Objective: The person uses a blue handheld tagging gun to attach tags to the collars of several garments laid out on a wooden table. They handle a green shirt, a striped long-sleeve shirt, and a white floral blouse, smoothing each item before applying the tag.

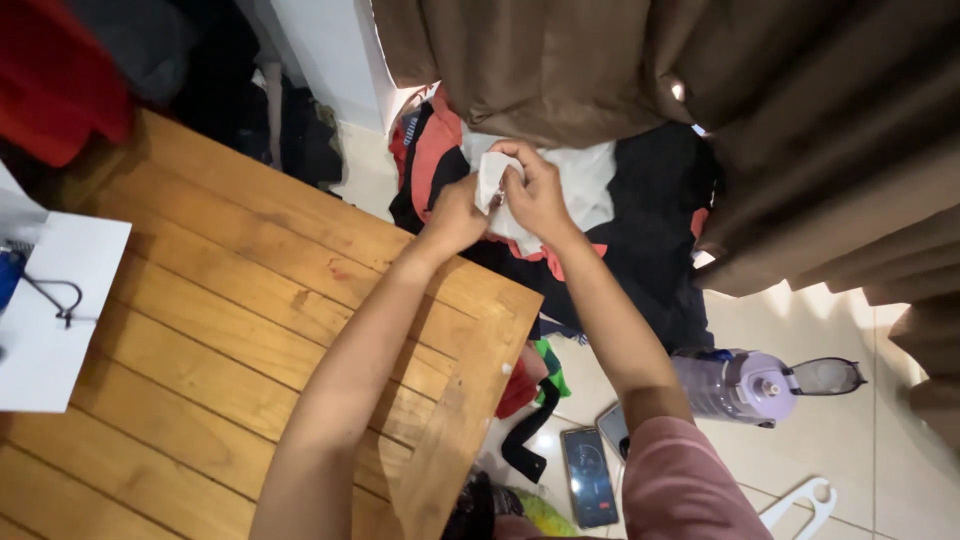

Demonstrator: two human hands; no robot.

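Note:
Both my hands are raised beyond the far corner of a wooden table (230, 300), gripping a small white piece of cloth or paper (492, 182) between them. My left hand (455, 212) pinches its left edge. My right hand (537, 195) curls over its right side, fingers closed on it. Beneath the hands lies a heap of clothes (620, 220) in black, white and red on the floor.
A brown curtain (720, 90) hangs above the clothes. On the tiled floor sit a purple water bottle (740, 385), two phones (588, 475) and a white hanger (800, 505). A white paper bag (50, 310) rests at the table's left edge.

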